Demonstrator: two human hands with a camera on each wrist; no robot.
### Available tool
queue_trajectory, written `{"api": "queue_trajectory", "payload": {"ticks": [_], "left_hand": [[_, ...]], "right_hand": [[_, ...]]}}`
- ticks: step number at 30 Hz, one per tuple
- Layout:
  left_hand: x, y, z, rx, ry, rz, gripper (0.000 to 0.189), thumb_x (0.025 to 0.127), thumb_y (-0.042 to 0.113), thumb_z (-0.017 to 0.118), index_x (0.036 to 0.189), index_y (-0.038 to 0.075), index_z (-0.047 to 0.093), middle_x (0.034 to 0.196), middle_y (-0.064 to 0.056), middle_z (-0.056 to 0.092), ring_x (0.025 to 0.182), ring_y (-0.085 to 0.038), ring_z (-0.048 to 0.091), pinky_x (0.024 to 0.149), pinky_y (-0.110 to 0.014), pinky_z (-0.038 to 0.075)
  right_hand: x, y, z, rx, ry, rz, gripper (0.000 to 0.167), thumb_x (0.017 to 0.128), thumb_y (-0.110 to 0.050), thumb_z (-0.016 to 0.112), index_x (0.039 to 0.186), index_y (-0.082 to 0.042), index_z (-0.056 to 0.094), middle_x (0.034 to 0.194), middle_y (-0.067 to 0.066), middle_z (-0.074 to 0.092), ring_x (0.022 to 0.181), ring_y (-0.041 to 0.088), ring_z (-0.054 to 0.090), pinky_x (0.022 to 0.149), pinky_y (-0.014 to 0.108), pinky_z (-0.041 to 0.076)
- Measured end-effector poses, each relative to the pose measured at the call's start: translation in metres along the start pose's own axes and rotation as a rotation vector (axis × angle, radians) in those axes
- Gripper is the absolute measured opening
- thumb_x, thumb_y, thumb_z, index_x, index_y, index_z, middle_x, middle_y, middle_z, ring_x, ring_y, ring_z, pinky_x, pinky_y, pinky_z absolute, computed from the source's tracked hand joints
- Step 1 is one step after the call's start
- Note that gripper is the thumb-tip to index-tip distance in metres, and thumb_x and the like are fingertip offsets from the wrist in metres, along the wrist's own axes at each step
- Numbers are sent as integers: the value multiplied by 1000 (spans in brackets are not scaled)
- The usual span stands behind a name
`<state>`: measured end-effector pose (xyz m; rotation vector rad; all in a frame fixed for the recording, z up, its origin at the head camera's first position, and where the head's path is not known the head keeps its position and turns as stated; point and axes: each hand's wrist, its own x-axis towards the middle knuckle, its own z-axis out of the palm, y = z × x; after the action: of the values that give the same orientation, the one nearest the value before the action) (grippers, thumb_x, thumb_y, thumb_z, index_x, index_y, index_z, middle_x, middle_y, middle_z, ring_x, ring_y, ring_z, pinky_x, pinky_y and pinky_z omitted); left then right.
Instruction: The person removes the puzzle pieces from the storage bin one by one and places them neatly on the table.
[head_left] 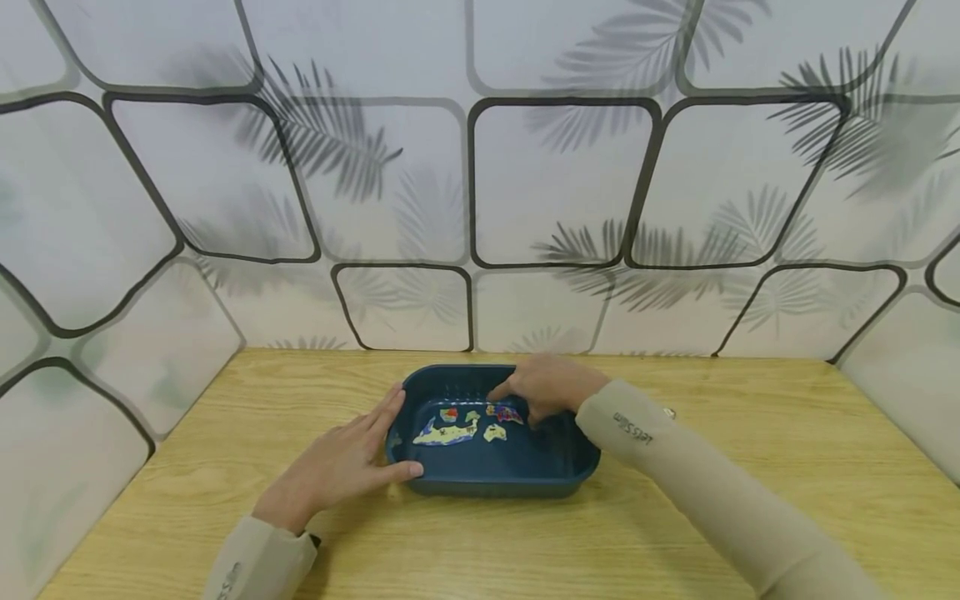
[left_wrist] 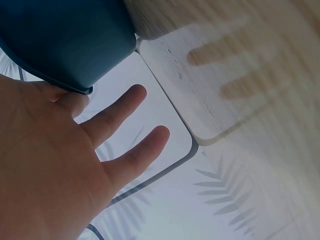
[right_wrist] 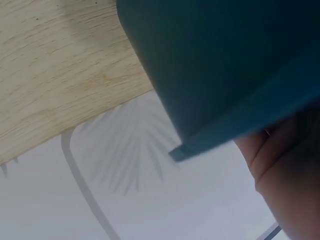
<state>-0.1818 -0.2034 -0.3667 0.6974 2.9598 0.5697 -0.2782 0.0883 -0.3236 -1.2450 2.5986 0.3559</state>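
Note:
A dark blue rectangular basin (head_left: 495, 482) sits on the wooden table. Inside it lie several flat, map-like printed pieces: a long cream-and-blue one (head_left: 447, 433), a red-and-green one (head_left: 448, 414), a small pale one (head_left: 495, 432) and a purple-red one (head_left: 507, 414). My left hand (head_left: 348, 462) grips the basin's left end, thumb over the near rim; two of its fingers (left_wrist: 115, 111) stretch out past the rim in the left wrist view. My right hand (head_left: 557, 385) reaches over the back rim, index finger extended beside the purple-red piece, thumb apart; its other fingers are hidden.
Behind the light wooden table (head_left: 247, 400) stands a white wall (head_left: 562, 183) with leaf prints and dark outlines, which also closes in both sides. A tiny object (head_left: 670, 412) lies on the table right of the basin, close to the right sleeve.

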Motion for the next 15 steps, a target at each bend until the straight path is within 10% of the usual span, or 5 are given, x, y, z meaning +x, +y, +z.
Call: {"api": "queue_trajectory", "payload": {"ticks": [15], "left_hand": [[1,1,-1,-9,-5,2,100,95,62,59,162,1,16,168,-12,14,140,-44,39,106,-62,38]], "right_hand": [[12,0,10,-165,16,-9,65,85,-17,84,144,-32,60,52,-4,50,46,7,36,50,25,38]]}}
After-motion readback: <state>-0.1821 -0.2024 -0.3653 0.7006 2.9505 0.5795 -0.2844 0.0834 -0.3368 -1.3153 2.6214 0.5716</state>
